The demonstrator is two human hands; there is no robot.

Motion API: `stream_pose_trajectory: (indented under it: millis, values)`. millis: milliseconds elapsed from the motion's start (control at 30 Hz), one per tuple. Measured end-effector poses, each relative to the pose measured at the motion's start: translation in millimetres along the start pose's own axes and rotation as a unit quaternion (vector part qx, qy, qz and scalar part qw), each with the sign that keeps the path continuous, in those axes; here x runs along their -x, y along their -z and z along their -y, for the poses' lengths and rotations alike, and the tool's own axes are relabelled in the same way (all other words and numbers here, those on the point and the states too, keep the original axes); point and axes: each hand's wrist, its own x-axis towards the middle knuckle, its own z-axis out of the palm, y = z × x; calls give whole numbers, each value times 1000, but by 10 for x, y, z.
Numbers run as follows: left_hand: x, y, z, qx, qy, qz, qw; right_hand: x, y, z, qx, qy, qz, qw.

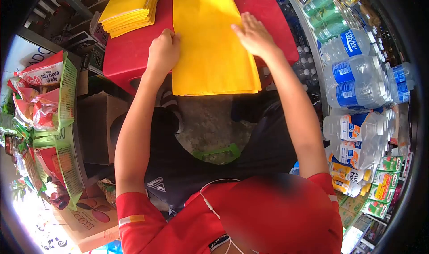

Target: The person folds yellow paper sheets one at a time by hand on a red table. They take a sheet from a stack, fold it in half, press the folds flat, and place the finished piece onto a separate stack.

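Observation:
A long sheet of yellow paper lies on the red table, its near end hanging past the table's front edge. A thin pale layer shows along that near end. Against the paper's left edge is my left hand, closed like a fist; whether it grips the edge or something else is hidden. My right hand rests open along the right edge, fingers stretched forward and palm down. At the back left of the table sits a stack of folded yellow paper.
On the left, green baskets hold snack packs beside an open cardboard box. Shelves of plastic drink bottles and small cartons line the right. A green plastic piece is low between my legs.

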Motion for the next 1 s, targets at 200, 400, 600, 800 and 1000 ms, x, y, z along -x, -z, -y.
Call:
stream_pose_trajectory:
  millis: [200,400,600,800,1000]
  values:
    - [17,82,-29,23,6,19,1000,-27,146,239,-31,146,-40,988]
    - [102,216,-117,51,30,40,997,-331,-34,75,-67,133,-2,989]
    - [121,291,-139,60,45,49,996,-392,-15,-262,-48,40,-77,995]
    - [261,456,-171,91,69,93,989,-299,-52,374,-97,179,-42,978]
    - [356,485,-83,128,74,96,984,-735,-328,-589,5,14,-106,994]
